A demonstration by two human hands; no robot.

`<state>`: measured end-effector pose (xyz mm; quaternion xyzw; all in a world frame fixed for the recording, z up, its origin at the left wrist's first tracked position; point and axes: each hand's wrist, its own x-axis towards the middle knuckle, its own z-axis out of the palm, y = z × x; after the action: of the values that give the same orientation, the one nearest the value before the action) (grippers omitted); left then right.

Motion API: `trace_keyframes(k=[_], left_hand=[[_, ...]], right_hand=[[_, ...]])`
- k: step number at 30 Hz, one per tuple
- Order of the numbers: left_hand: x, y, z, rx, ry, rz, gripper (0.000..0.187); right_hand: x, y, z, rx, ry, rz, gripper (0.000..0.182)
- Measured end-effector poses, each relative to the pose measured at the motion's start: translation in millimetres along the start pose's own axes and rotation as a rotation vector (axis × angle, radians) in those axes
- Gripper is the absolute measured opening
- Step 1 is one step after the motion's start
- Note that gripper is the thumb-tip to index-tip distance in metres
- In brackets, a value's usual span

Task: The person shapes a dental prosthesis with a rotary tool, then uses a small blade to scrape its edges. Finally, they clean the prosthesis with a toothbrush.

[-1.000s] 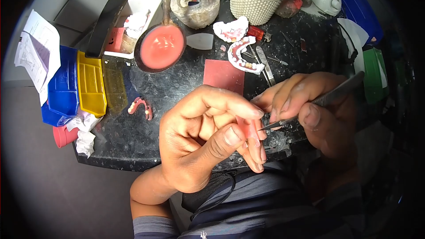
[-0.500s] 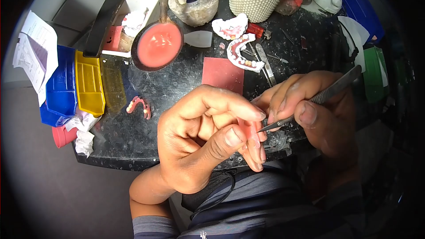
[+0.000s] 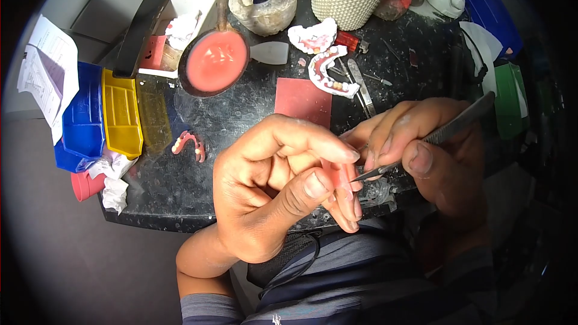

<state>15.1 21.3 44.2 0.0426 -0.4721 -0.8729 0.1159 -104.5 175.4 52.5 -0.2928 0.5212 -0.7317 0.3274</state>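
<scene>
In front of my chest, my left hand (image 3: 265, 186) pinches a small translucent pink wax piece (image 3: 343, 183) between thumb and fingers, which hide much of it. My right hand (image 3: 421, 144) grips a slim metal wax carver (image 3: 448, 129) with a ridged handle, like a pen. The pointed tip of the carver meets the right edge of the pink piece. Beyond my left fingers a flat sheet of pink wax (image 3: 304, 101) lies on the black worktop (image 3: 241, 111). Two white plaster dental models (image 3: 333, 72) with pink wax and teeth lie past it.
Left of my hands lies a partial denture (image 3: 189, 145). A pan of melted pink wax (image 3: 217, 60) stands behind, beside a white tray (image 3: 208, 9). Yellow (image 3: 122, 114) and blue bins (image 3: 84, 117) line the left edge. A tool basket (image 3: 343, 0) stands at the back; metal tools (image 3: 363, 87) lie near the models.
The carver has turned slightly in my right hand, its rear end a little lower. Its tip stays at the pink piece, and my left hand holds nearly still.
</scene>
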Motion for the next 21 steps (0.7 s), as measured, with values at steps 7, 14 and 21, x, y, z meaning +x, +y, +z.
trace_keyframes(k=[7,14,21], left_hand=[[-0.3,0.0,-0.6,-0.002,0.000,-0.007,0.033],[0.3,-2.1,-1.7,-0.002,0.001,0.020,0.032],[0.5,-5.2,-11.7,-0.044,-0.089,0.043,0.027]], right_hand=[[0.3,0.9,1.9,-0.020,0.010,-0.010,0.022],[0.2,3.1,2.0,-0.038,-0.011,-0.060,0.022],[0.5,1.9,2.4,-0.047,-0.006,-0.051,0.021]])
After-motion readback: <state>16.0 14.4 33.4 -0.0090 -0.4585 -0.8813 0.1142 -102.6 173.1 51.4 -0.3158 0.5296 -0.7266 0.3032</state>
